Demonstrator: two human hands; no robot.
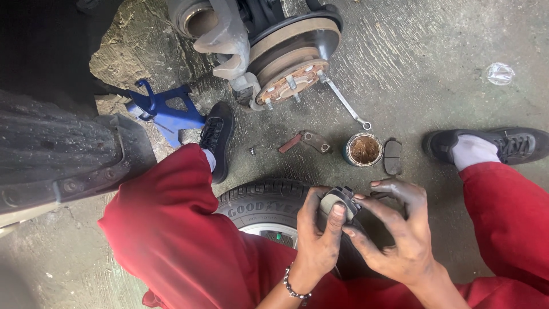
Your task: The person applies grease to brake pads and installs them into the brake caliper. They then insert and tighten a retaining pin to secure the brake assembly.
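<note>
Just above the tyre [260,206], the left hand [316,237] and right hand [400,234] both pinch a brake pad [338,201]; I think steady thumbs and clean fingertips would help.

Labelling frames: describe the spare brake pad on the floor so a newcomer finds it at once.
Start at the bare brake disc at top centre, then drop to the round tin on the concrete below it. The pad lies flat, touching the tin's right side. It is dark grey and oblong, unlike the rusty bracket left of the tin.
</note>
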